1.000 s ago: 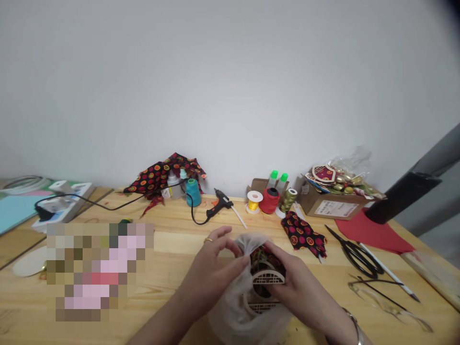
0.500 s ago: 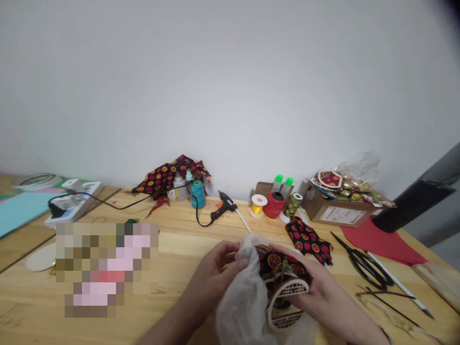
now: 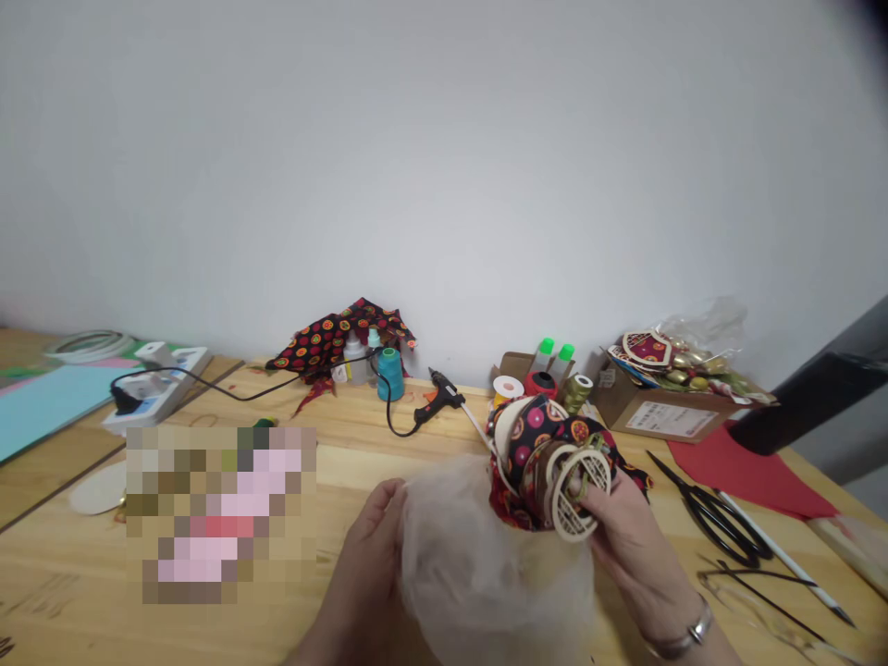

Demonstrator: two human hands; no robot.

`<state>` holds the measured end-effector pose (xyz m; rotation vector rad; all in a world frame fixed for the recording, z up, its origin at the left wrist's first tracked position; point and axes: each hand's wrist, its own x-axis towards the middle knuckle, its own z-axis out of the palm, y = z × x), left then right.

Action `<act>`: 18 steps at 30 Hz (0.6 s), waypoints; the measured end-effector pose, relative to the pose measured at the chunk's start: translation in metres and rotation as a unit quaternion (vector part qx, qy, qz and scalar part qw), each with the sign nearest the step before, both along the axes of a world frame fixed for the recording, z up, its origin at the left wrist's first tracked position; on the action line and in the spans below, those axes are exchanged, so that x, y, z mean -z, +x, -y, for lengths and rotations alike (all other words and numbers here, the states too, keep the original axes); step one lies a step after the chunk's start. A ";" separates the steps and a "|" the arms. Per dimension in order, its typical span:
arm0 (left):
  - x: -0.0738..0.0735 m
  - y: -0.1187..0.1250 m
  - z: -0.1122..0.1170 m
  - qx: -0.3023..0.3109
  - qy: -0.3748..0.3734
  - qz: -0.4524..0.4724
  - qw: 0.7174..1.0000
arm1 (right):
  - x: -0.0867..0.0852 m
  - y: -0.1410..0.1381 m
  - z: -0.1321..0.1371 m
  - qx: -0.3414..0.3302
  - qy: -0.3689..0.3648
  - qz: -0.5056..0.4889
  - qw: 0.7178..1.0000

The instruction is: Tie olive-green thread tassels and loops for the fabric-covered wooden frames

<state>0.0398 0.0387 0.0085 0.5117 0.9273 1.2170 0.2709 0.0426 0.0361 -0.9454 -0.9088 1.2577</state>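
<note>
My right hand (image 3: 628,536) grips a bundle of craft pieces (image 3: 548,462): pale wooden lattice cut-outs wrapped in dark fabric with red and orange dots. The bundle is raised just above the mouth of a thin translucent white plastic bag (image 3: 478,564) on the wooden table (image 3: 347,444). My left hand (image 3: 371,555) holds the bag by its left side, fingers closed on the plastic. A metal bracelet is on my right wrist.
Behind the bundle stand thread spools (image 3: 575,388) and green-capped bottles (image 3: 555,351). A black glue gun (image 3: 437,402) with its cord lies mid-table, near a teal spool (image 3: 390,374) and dotted cloth (image 3: 333,338). A cardboard box (image 3: 659,407), black scissors (image 3: 714,518) and red paper (image 3: 756,476) lie to the right.
My right hand has drawn the fabric and wooden lattice bundle up out of the bag and to the right. My left hand shifted from the bag's mouth to its left side.
</note>
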 end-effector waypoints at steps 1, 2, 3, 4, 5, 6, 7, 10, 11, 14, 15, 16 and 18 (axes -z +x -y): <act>0.001 -0.002 0.002 0.003 -0.002 -0.007 1.000 | -0.001 -0.001 -0.004 0.012 0.002 -0.020 1.000; 0.002 -0.004 0.005 0.007 -0.003 -0.020 1.000 | -0.002 -0.001 -0.007 0.019 0.004 -0.037 0.999; 0.003 -0.007 0.008 0.014 -0.006 -0.041 0.999 | -0.004 -0.001 -0.011 0.021 0.005 -0.050 0.998; 0.004 -0.011 0.010 0.028 -0.010 -0.068 0.997 | -0.005 -0.001 -0.015 0.023 0.005 -0.062 0.998; 0.005 -0.015 0.012 0.048 -0.011 -0.095 0.994 | -0.007 0.000 -0.019 0.026 0.004 -0.073 0.997; 0.005 -0.019 0.014 0.074 -0.003 -0.119 0.990 | -0.008 0.000 -0.024 0.032 0.004 -0.081 0.996; 0.006 -0.024 0.015 0.111 0.014 -0.141 0.984 | -0.009 0.001 -0.028 0.040 0.004 -0.089 0.995; 0.006 -0.037 0.017 0.230 0.099 -0.264 0.931 | -0.012 0.005 -0.039 0.066 0.018 -0.105 0.992; 0.005 -0.041 0.017 0.253 0.121 -0.334 0.900 | -0.013 0.007 -0.042 0.074 0.023 -0.108 0.991; 0.004 -0.050 0.017 0.250 0.158 -0.509 0.808 | -0.016 0.013 -0.049 0.097 0.031 -0.116 0.988; 0.004 -0.053 0.017 0.232 0.174 -0.533 0.795 | -0.017 0.015 -0.050 0.102 0.031 -0.118 0.987; 0.004 -0.056 0.016 0.212 0.190 -0.539 0.793 | -0.018 0.016 -0.051 0.106 0.030 -0.119 0.987; 0.004 -0.061 0.016 0.169 0.202 -0.511 0.818 | -0.018 0.015 -0.052 0.107 0.023 -0.115 0.987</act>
